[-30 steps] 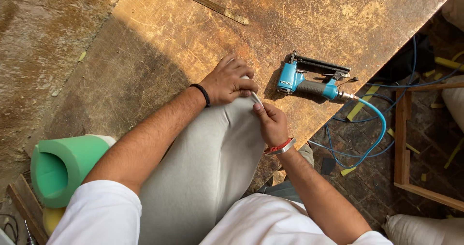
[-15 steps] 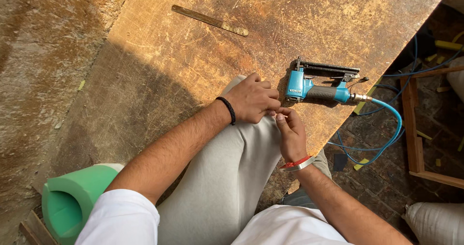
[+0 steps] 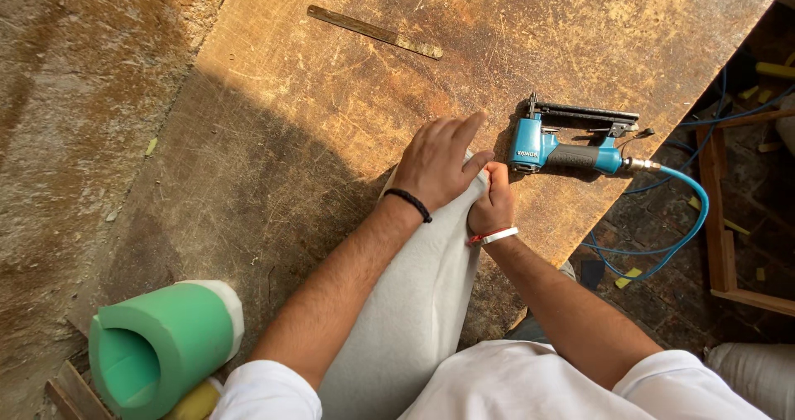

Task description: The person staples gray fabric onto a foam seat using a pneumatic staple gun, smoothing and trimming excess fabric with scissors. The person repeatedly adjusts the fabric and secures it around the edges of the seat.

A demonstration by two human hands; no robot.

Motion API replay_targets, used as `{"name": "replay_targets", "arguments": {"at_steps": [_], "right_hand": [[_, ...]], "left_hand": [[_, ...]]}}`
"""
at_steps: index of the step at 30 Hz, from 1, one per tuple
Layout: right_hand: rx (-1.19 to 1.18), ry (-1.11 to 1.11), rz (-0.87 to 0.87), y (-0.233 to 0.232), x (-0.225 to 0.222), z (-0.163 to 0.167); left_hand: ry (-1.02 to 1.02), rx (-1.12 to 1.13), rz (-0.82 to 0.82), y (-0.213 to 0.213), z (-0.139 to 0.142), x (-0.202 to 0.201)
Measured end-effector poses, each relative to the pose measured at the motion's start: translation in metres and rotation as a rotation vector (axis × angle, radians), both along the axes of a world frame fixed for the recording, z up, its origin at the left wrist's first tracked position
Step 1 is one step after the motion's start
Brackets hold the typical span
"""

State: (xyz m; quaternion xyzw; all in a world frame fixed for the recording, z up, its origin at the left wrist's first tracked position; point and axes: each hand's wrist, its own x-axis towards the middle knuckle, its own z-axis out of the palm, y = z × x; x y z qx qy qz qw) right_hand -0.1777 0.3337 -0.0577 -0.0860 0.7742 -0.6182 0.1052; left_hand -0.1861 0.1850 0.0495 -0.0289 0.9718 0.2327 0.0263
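Grey fabric piece (image 3: pixel 414 304): long padded-looking strip, pale grey, smooth weave — runs from the lap up onto the tabletop (image 3: pixel 273 138); far end under both hands, just left of the stapler.
Green foam roll (image 3: pixel 157 345): far left, bottom corner; thick-walled tube, soft matte foam w/ white end layer, well apart from the hands.
Metal strip (image 3: pixel 374 31): thin, flat, dull brass-coloured, lying alone at top of the board.
Tabletop surface: worn plywood, scratched, orange-brown stains; half in shadow.
Left hand (image 3: pixel 439 161): flat on the fabric end, fingers spread & pressing down, not wrapped round anything.
Right hand (image 3: pixel 492 205): fingers curled shut, pinching the fabric edge beside the left hand.
Step in hand (judgement): holding the cloth end taut — best to keep the palm firm, pull the pinched edge evenly so no creases form.
Pneumatic stapler (image 3: pixel 571 142): blue body, black grip & magazine, lying on its side, just right of the hands, untouched.
Air hose (image 3: pixel 671 221): blue, glossy, loops off the board edge toward the floor.
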Motion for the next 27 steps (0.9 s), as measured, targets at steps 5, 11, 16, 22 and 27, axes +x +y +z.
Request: {"name": "replay_targets", "arguments": {"at_steps": [5,11,16,22,27], "right_hand": [[-0.047,-0.019,0.037,-0.008,-0.013,0.005],[-0.031,-0.032,0.035,-0.022,-0.024,0.01],[0.014,-0.066,0.11,-0.027,-0.036,0.024],[0.548,0.592,0.393,0.067,-0.109,0.032],[0.865,0.555,0.565,0.11,-0.16,0.023]], "left_hand": [[-0.301,-0.295,0.333,0.041,0.004,0.047],[-0.28,-0.422,0.605,0.063,-0.006,0.029],[-0.209,-0.502,0.637,0.062,-0.007,0.027],[-0.283,-0.524,0.621,0.066,0.0,0.029],[-0.265,-0.554,0.603,0.077,0.003,0.025]]}}
